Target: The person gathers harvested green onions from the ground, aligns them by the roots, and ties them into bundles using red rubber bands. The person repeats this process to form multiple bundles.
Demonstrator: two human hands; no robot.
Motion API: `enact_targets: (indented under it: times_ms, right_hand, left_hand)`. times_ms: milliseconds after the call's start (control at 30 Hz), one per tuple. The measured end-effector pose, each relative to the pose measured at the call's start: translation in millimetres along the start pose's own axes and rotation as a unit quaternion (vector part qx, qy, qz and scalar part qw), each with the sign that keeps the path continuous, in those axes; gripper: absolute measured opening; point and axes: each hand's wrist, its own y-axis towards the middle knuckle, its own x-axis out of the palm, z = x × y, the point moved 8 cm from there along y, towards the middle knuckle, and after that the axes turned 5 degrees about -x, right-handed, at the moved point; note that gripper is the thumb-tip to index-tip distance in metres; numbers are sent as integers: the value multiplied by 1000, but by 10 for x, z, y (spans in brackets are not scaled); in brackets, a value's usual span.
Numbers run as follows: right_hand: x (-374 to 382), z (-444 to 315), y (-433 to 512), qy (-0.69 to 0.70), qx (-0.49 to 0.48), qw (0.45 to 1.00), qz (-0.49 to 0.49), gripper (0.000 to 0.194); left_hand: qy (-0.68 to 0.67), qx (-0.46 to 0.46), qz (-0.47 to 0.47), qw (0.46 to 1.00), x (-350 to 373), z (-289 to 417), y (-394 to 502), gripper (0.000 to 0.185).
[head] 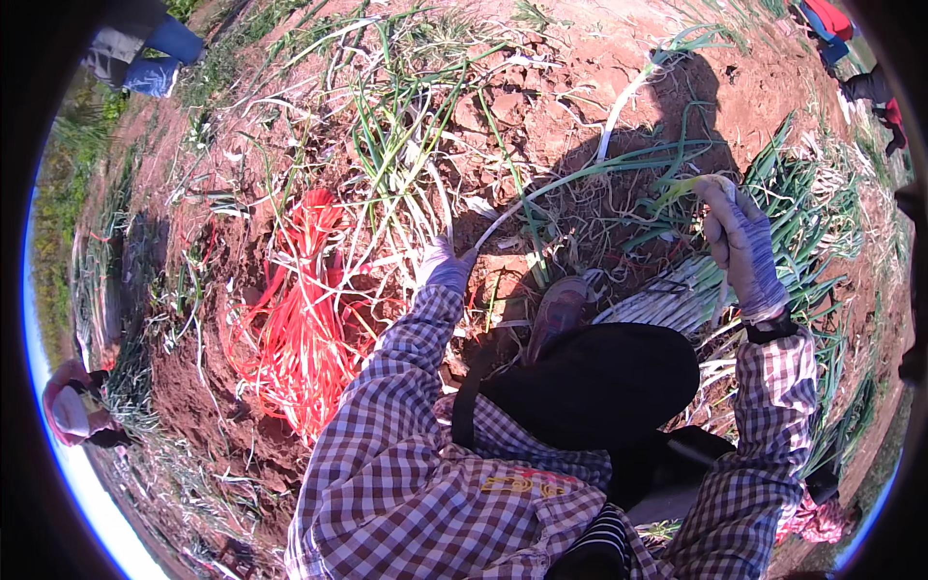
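Note:
My left hand, in a knit work glove, is closed on the white end of a green onion. Its stalk curves up to the right, and its green leaves reach across the shaded soil. My right hand, also gloved, is raised on the right with bent fingers around a pale onion leaf; a whitish strip hangs below the fingers. Under and beside that hand lies a pile of green onions, white stalks towards me and green tops away. Part of the pile is hidden by my right arm.
A bundle of red plastic ties lies left of my left hand. Loose onion leaves litter the reddish soil. My shoe stands beside the pile. Other people are at the edges. Another onion lies ahead.

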Motion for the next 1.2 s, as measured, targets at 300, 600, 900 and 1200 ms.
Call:
enact_targets:
  times_ms: [300,600,900,1200]
  right_hand:
    - [207,-6,-207,34,25,999,-14,25]
    - [308,51,-158,50,24,996,-75,30]
    - [1542,377,-479,288,158,905,-271,20]
    - [-1258,-453,-1078,345,-42,926,-146,36]
  left_hand:
    - [13,3,185,983,142,-3,-175,53]
    - [-404,-13,-94,910,-448,581,244,25]
    - [-587,97,-377,710,-828,2101,-1165,23]
    - [-384,383,-288,790,-525,2710,-1238,29]
